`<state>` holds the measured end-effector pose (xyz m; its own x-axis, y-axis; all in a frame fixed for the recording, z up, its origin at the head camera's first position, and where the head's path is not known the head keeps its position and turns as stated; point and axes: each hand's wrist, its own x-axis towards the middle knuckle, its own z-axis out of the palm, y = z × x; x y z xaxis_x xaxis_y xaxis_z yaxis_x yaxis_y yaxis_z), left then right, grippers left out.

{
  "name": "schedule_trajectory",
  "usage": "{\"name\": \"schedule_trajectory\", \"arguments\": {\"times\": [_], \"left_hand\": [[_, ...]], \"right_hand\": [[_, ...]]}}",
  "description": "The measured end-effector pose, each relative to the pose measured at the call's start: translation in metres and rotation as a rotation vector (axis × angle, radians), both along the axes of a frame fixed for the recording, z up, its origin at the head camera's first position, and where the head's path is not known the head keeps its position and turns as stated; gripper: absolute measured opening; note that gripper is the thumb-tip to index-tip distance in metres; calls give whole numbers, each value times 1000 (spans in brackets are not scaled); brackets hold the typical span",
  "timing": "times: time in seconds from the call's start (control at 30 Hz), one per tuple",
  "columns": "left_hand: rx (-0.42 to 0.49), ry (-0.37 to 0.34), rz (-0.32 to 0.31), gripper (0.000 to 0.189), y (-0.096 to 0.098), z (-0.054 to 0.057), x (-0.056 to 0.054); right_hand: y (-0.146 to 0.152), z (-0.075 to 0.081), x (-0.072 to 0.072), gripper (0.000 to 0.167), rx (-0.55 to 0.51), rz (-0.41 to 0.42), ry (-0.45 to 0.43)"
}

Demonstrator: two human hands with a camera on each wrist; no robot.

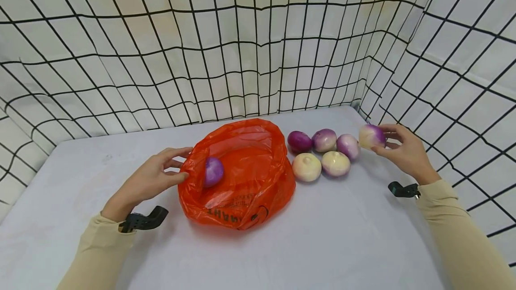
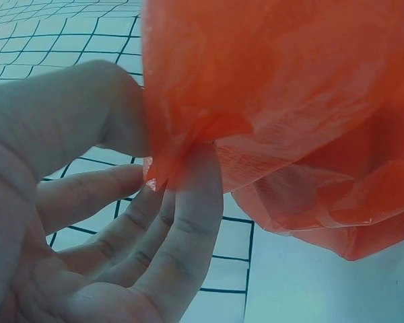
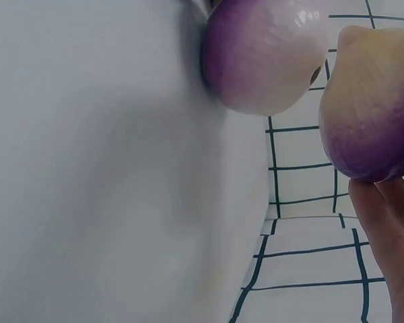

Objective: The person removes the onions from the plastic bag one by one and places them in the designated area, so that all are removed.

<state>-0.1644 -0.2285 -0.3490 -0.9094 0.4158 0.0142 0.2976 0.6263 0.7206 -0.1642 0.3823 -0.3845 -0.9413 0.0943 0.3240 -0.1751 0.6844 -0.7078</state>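
My left hand point(image 1: 151, 176) pinches the left rim of a red plastic bag point(image 1: 250, 169) between thumb and fingers; the left wrist view shows the film point(image 2: 188, 87) bunched there. The bag stands with its mouth open, and a purple onion point(image 1: 214, 172) shows inside at its left. Over at the right, my right hand point(image 1: 403, 149) grips a cream-and-purple onion point(image 1: 371, 137), held off the table. The right wrist view shows this onion point(image 3: 370, 108) with its pale tip up and fingertips against its purple end. Another onion point(image 3: 266, 54) sits close to it there.
Right of the bag, several onions lie in two rows: a dark purple onion point(image 1: 299, 142) and paler ones behind, two cream onions point(image 1: 306, 167) in front. White cloth with a black grid point(image 1: 258, 48) rises behind and at the sides of the white table point(image 1: 322, 236).
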Motion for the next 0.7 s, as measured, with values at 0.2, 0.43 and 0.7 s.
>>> {"name": "schedule_trajectory", "arguments": {"times": [0.2, 0.43, 0.7], "left_hand": [[3, -4, 1, 62, 0, -1, 0], [-4, -4, 5, 62, 0, -1, -1], [4, -11, 2, 62, 1, -1, 0]], "right_hand": [[5, -6, 1, 59, 37, 8, 4], [10, -12, 4, 60, 83, 14, 1], [14, -17, 6, 61, 67, 39, -30]]}}
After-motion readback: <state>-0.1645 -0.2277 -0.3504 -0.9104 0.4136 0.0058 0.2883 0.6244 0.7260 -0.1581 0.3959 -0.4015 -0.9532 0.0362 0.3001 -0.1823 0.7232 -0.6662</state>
